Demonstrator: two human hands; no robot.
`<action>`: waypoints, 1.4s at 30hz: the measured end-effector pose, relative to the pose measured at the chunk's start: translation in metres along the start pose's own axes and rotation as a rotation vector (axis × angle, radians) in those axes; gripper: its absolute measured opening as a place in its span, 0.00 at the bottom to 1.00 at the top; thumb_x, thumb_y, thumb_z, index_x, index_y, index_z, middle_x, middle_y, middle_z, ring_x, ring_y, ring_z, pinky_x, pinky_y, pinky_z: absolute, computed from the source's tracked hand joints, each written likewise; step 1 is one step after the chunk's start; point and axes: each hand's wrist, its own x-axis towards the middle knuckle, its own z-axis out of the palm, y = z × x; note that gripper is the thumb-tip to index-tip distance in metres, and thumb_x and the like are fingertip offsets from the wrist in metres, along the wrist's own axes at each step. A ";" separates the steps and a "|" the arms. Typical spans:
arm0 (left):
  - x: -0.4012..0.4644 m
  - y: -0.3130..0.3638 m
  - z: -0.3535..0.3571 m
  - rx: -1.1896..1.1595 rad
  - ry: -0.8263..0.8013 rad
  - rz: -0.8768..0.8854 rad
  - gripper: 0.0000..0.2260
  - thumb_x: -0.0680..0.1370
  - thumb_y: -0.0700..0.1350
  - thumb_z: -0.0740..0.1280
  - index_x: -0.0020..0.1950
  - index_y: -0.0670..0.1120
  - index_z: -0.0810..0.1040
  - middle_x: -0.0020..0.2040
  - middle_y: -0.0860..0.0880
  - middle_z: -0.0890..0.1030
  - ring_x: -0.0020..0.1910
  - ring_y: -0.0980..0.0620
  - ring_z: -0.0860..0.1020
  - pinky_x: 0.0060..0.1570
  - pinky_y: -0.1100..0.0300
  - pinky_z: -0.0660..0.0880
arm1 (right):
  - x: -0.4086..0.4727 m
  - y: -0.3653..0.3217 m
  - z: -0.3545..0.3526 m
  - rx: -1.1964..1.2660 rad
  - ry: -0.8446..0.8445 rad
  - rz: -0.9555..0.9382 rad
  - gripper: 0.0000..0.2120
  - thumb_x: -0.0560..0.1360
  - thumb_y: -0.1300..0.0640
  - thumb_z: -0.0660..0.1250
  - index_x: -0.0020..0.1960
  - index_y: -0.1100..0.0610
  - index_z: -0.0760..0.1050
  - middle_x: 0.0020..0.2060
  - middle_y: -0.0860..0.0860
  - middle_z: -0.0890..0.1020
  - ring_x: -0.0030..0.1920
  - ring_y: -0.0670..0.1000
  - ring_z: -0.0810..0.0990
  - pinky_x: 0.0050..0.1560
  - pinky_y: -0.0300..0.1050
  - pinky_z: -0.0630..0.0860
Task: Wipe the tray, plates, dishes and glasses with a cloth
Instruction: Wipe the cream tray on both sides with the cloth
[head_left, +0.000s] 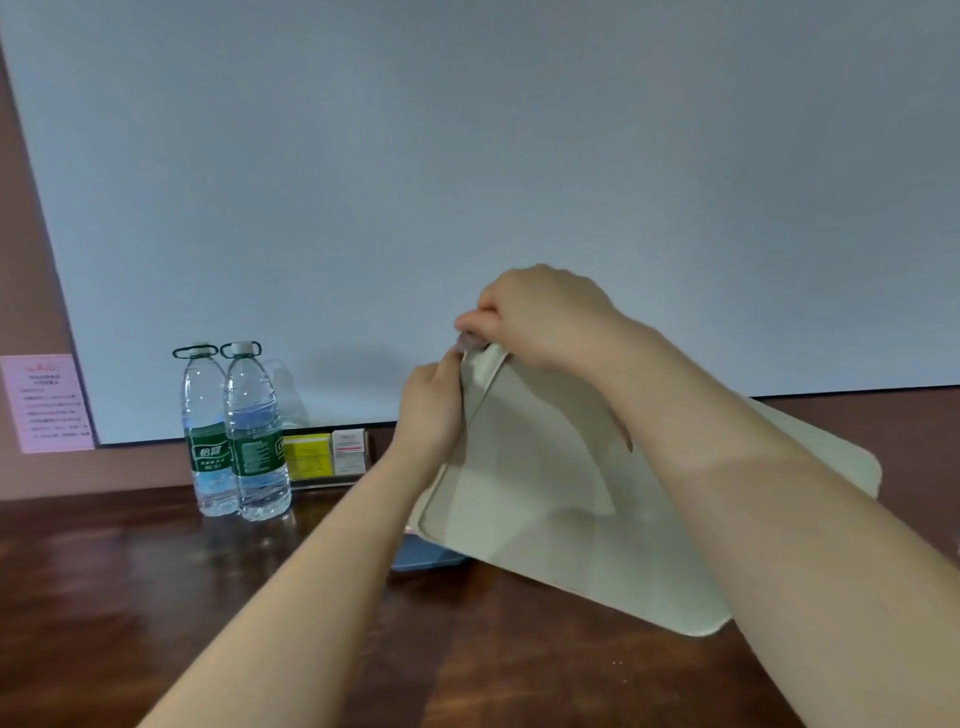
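A large beige tray (545, 499) stands tilted up off the dark wooden table, its inner face toward me and its lower edge near the tabletop. My left hand (431, 410) grips the tray's left rim just below the top corner. At that top corner my right hand (540, 317) has its fingers curled, pinching a small pale greyish piece that looks like the cloth (467, 340). Most of the cloth is hidden inside the hand. My right forearm crosses in front of the tray's right half.
A blue flat object (431, 558) lies on the table under the tray's lower left corner. Two water bottles (236, 436) stand at the left, with small yellow and white boxes (324, 454) beside them against the wall. A large white screen (467, 182) fills the wall behind.
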 end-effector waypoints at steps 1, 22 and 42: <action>-0.005 -0.007 0.000 -0.050 0.051 -0.050 0.16 0.82 0.47 0.52 0.40 0.42 0.72 0.34 0.45 0.71 0.40 0.47 0.68 0.34 0.56 0.62 | -0.001 -0.009 0.010 -0.030 -0.011 -0.016 0.13 0.77 0.44 0.57 0.40 0.46 0.77 0.45 0.50 0.79 0.47 0.53 0.74 0.42 0.44 0.64; -0.054 -0.142 0.000 -0.429 0.355 -0.587 0.17 0.77 0.39 0.52 0.30 0.48 0.54 0.28 0.49 0.57 0.30 0.50 0.53 0.32 0.57 0.52 | -0.049 0.016 0.106 -0.096 -0.378 0.003 0.18 0.82 0.47 0.46 0.60 0.45 0.73 0.49 0.48 0.76 0.52 0.53 0.74 0.46 0.48 0.69; -0.056 -0.134 0.001 -0.200 0.452 -0.537 0.16 0.81 0.41 0.50 0.52 0.33 0.75 0.46 0.38 0.71 0.47 0.40 0.69 0.46 0.52 0.62 | -0.028 -0.025 0.121 -0.098 -0.438 -0.151 0.16 0.81 0.51 0.50 0.66 0.41 0.68 0.61 0.48 0.74 0.60 0.55 0.73 0.47 0.46 0.65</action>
